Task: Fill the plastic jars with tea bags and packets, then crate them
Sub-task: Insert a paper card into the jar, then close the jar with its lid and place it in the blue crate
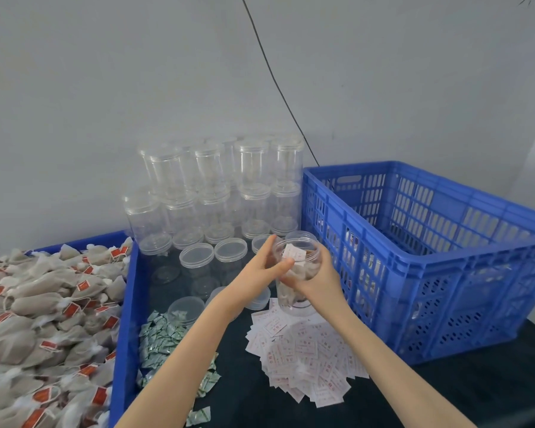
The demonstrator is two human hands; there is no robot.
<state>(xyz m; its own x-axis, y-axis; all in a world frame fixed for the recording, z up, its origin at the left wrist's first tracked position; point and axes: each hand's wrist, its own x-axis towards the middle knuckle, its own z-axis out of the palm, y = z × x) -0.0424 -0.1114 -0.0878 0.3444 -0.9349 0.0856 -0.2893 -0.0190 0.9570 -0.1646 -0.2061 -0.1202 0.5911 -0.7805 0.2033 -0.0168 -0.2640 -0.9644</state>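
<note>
At frame centre, the right hand is curling its fingers around a clear cylindrical plastic jar of tea bags while the left hand, fingers extended together, is tucking in a white red-printed packet; capping and crating in the blue slatted plastic crate probably follow.

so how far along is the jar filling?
Early. In hand: one open jar with tea bags and a white packet inside, gripped by the right hand, left hand at its rim; no lid on yet. Left: stacked empty jars, heaped tea bags. Blue crate's contents unclear.
</note>
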